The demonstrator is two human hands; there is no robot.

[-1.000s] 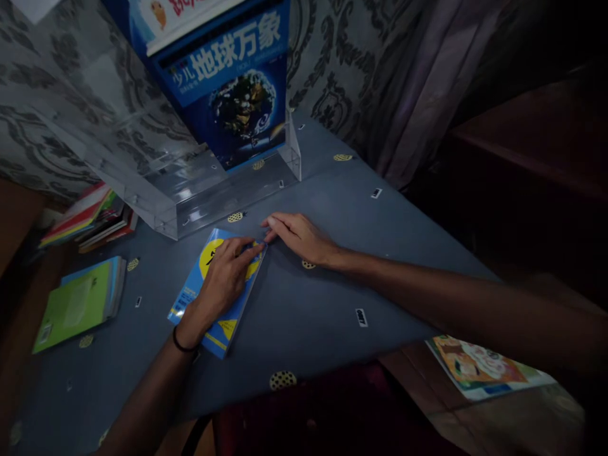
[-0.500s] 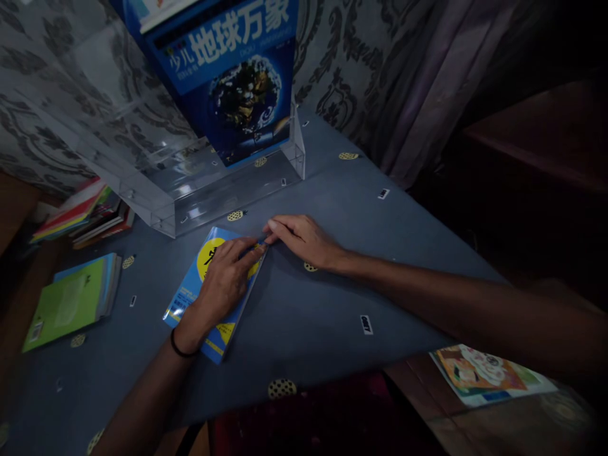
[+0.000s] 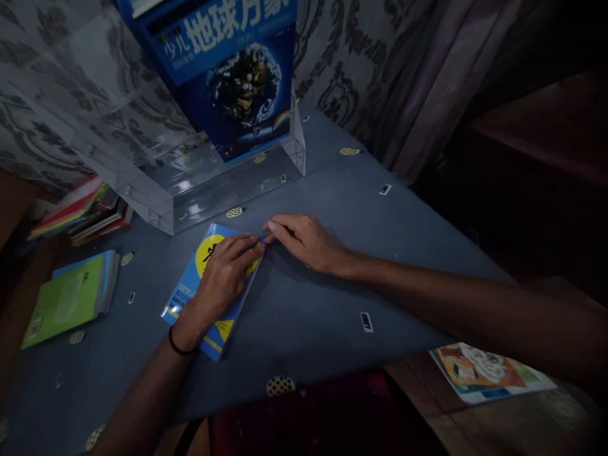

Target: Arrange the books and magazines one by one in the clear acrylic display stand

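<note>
A blue book (image 3: 183, 292) with a yellow circle on its cover lies tilted on the table. My left hand (image 3: 223, 272), with a black band at the wrist, rests across the cover, fingers stretched towards the top right corner. Under its palm, much of the cover is hidden. At that same corner is my right hand (image 3: 301, 240), its thumb and fingers pinched together on the book's edge. The fingertips of both hands nearly meet there.
Behind the hands, a clear acrylic stand (image 3: 164, 212) holds a large dark blue book (image 3: 251, 82). A green book (image 3: 61, 297) and a stack of books (image 3: 80, 215) lie on the left. Colourful papers (image 3: 489, 373) sit below the table's right edge.
The view has shifted slightly, so most things appear a little higher. Both hands stay at the blue book, almost unmoved.
</note>
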